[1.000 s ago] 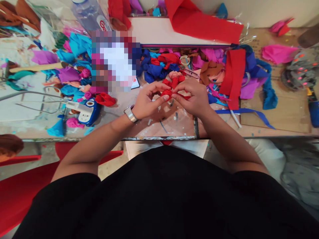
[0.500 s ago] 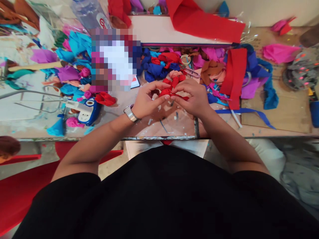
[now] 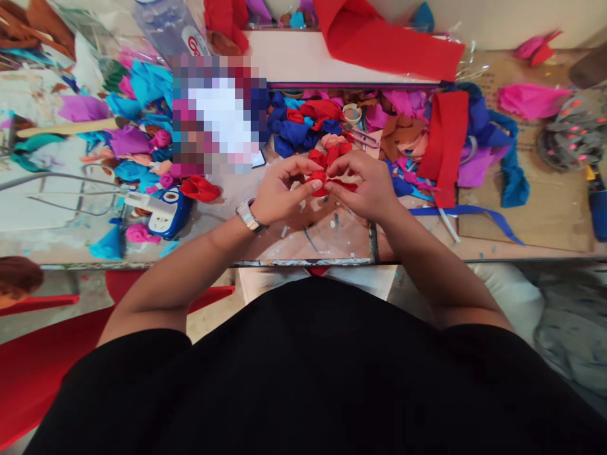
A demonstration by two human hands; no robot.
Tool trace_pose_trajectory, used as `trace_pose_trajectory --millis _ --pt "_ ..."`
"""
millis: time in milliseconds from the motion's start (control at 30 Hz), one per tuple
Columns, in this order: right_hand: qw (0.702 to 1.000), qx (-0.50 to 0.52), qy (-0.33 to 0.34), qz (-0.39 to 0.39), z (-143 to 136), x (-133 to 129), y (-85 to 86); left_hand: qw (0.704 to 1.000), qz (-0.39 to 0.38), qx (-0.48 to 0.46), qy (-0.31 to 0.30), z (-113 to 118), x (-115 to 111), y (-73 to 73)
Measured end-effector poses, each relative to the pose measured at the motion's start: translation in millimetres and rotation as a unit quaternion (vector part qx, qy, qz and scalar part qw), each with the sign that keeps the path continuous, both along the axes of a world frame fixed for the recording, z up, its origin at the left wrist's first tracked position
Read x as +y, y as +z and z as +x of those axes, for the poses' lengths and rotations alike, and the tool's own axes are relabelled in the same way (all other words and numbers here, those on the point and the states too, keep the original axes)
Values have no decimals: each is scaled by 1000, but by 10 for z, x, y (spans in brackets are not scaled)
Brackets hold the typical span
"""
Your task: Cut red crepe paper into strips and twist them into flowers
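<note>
Between the fingertips of both hands is a small gathered piece of red crepe paper (image 3: 317, 184), held just above the table near its front edge. My left hand (image 3: 288, 186), with a metal watch (image 3: 250, 215) at its wrist, pinches the piece from the left. From the right, my right hand (image 3: 364, 183) pinches the red strip's other side between thumb and forefinger. Behind the fingers sit more red pieces and a peach piece (image 3: 333, 140). Purple-handled scissors (image 3: 364, 137) lie just beyond my right hand.
Blue crepe paper pieces (image 3: 291, 134) and other colours heap at the back. A red strip (image 3: 443, 148) lies at the right, near cardboard (image 3: 521, 221). On the left are a blue-and-white power socket (image 3: 169, 212) and a water bottle (image 3: 165, 28). A red chair (image 3: 52, 366) stands below.
Both hands stay in nearly the same place. The red piece between the fingers has shifted slightly, and its right end looks a little more spread.
</note>
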State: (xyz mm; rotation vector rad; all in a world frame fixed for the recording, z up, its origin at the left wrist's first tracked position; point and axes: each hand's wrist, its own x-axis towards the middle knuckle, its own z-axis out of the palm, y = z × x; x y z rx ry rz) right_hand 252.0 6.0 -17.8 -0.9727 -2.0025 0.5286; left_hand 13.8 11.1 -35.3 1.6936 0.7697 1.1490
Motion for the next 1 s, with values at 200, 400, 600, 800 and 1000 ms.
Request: trace_pose_trajectory --millis 200,400,600,800,1000 --pt "998 -27 62 14 -19 -9 41 1000 -7 -13 -11 39 -3 -112" --pt "1000 -11 21 12 4 28 65 1000 -12 4 25 -1 32 -116" --pt "1000 22 -7 14 35 67 -24 998 -20 19 58 -29 51 -51" --pt "999 45 1 -27 4 45 -69 998 -18 8 56 -12 19 60" --pt "994 75 16 -75 14 68 -100 999 -39 10 24 -12 32 96"
